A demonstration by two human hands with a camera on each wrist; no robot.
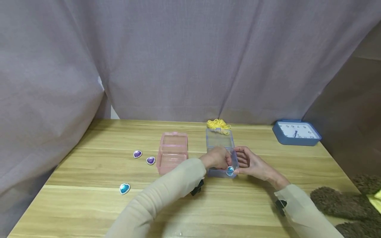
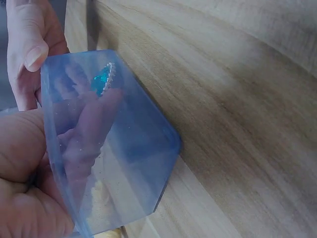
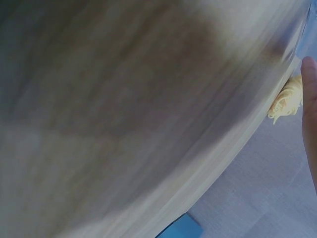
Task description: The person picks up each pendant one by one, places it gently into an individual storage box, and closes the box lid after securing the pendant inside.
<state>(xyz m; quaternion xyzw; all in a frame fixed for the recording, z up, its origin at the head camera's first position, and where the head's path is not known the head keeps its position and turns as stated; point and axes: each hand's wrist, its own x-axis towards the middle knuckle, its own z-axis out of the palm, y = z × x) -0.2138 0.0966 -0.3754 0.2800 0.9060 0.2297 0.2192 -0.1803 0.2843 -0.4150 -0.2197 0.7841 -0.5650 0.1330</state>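
Observation:
A clear blue plastic box [image 1: 221,173] stands with its lid [image 1: 219,138] folded back. My left hand [image 1: 218,157] reaches down inside it, fingers curled. At those fingertips, a blue heart gem [image 1: 230,171] with a pearly white edge stands on its side by the front right corner. Through the box wall in the left wrist view, the gem [image 2: 102,79] shows at the left hand's fingertips, which pinch it. My right hand [image 1: 253,165] grips the box's right side, thumb at the front corner and fingers farther back. Only one right finger [image 3: 309,84] shows in the right wrist view.
A pink plastic box [image 1: 172,162] sits open to the left. Two purple heart gems, one nearer [image 1: 150,160] and one farther [image 1: 137,154], and another blue heart gem [image 1: 124,188] lie beyond it. Yellow string [image 1: 217,124] is behind the lid; a blue clock [image 1: 297,133] lies far right.

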